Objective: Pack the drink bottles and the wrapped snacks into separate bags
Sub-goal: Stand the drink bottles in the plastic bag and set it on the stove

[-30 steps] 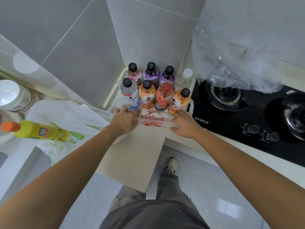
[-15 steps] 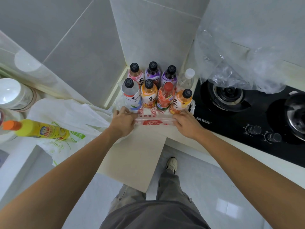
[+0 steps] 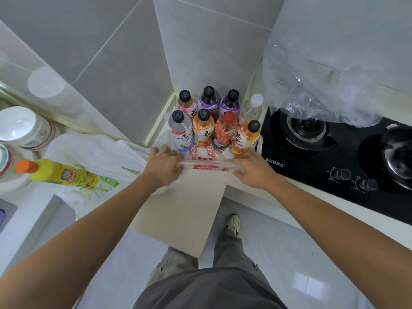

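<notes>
Risk: thin bag [image 3: 208, 167] rim slipping or tearing if pulled up hard; front bottles [image 3: 211, 128] packed tight, likely to tip toward stove [image 3: 334, 152]. Left hand [image 3: 163, 165] and right hand [image 3: 252, 169] both closed on near rim of bag, stretched taut between them on table [image 3: 185, 208]. Eight bottles upright in corner, seemingly standing on bag; whether inside, unclear. White bag [image 3: 93, 157] at left lying flat, contents not visible. No snacks visible.

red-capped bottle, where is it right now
In the head view the red-capped bottle stands in the front row of the corner cluster, between two orange-labelled bottles, left of the stove.
</notes>
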